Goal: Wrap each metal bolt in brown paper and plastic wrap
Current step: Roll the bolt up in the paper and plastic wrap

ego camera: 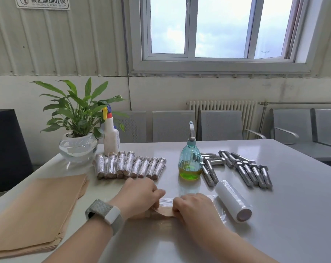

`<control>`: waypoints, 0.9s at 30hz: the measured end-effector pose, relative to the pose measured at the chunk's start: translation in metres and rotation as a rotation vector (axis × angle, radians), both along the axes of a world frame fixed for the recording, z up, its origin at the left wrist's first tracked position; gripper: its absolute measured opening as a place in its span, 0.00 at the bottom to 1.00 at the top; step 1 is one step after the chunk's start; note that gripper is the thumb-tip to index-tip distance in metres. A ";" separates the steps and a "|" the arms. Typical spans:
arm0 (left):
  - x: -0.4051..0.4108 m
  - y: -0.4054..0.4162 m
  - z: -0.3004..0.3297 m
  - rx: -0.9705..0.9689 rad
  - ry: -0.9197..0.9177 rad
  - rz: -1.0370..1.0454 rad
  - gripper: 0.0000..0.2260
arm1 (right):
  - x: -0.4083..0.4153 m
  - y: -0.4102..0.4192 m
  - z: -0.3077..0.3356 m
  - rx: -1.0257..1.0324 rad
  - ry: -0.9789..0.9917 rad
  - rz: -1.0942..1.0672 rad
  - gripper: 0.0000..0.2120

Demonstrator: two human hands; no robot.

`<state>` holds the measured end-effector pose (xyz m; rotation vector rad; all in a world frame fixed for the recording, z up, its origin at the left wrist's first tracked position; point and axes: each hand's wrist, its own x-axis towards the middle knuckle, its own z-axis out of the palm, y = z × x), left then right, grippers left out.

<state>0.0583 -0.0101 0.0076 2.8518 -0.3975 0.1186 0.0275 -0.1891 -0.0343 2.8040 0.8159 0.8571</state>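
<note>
Two bare hands meet at the near middle of the pale grey worktop [274,215], both curled round a bolt rolled in brown paper [163,210] with a sheet of clear plastic wrap [165,201] over it. The left hand [140,196], with a grey woven watch band [103,212] on its wrist, has its grip closed on the left end of the bundle; the right hand [193,207] grips the right end, fingers folded down over the paper. Clear film runs from under the right hand to a white roll of plastic wrap [234,200] lying just to the right.

Beyond the hands, a row of finished bolts wrapped in shiny film [129,165] lies side by side. To the right, bare silver metal bolts [242,168] lie in a loose group behind a teal pump bottle of green liquid [190,162]. A stack of brown paper sheets [39,209] covers the left side. At the far left corner stand a green leafy plant in a glass bowl [78,141] and a white spray bottle [111,135].
</note>
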 end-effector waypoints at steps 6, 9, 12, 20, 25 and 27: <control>0.004 0.006 -0.005 -0.097 0.066 0.113 0.12 | -0.001 0.001 -0.004 0.059 -0.028 -0.007 0.16; -0.003 0.009 -0.007 -0.068 -0.009 0.067 0.07 | -0.001 0.001 -0.004 0.086 -0.041 -0.011 0.16; -0.009 0.013 -0.008 -0.094 -0.020 0.031 0.05 | -0.001 0.001 -0.005 0.087 -0.035 -0.017 0.17; -0.020 0.021 -0.017 -0.210 -0.052 -0.048 0.06 | -0.006 -0.001 -0.008 0.068 -0.003 -0.024 0.18; -0.024 0.021 -0.023 -0.064 -0.254 -0.137 0.08 | -0.009 -0.003 -0.003 0.104 0.031 0.028 0.17; -0.026 0.021 -0.024 0.040 -0.363 -0.199 0.08 | -0.012 -0.006 -0.001 0.122 0.085 0.083 0.10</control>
